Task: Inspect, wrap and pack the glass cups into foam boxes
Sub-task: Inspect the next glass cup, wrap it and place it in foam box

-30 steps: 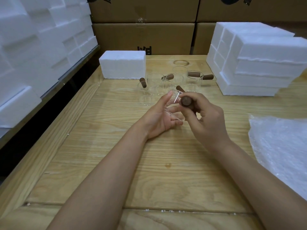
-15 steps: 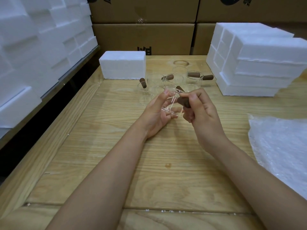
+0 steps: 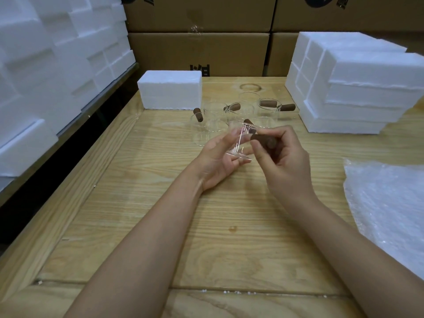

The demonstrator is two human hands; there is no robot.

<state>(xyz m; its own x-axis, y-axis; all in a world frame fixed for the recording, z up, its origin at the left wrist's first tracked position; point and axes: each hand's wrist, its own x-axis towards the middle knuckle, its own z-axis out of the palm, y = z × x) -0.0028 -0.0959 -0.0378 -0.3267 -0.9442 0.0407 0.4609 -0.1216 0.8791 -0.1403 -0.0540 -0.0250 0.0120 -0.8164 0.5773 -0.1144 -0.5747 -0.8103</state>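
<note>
The glass cup (image 3: 239, 143) is cradled in the curled left hand (image 3: 215, 161), its brown handle (image 3: 263, 141) pinched by the right hand (image 3: 284, 161).

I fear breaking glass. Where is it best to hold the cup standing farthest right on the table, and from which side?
Probably the brown handle, from the right: it juts sideways toward the foam stack, touching nothing, whereas other cups crowd that cup's clear wall on the left.
</note>
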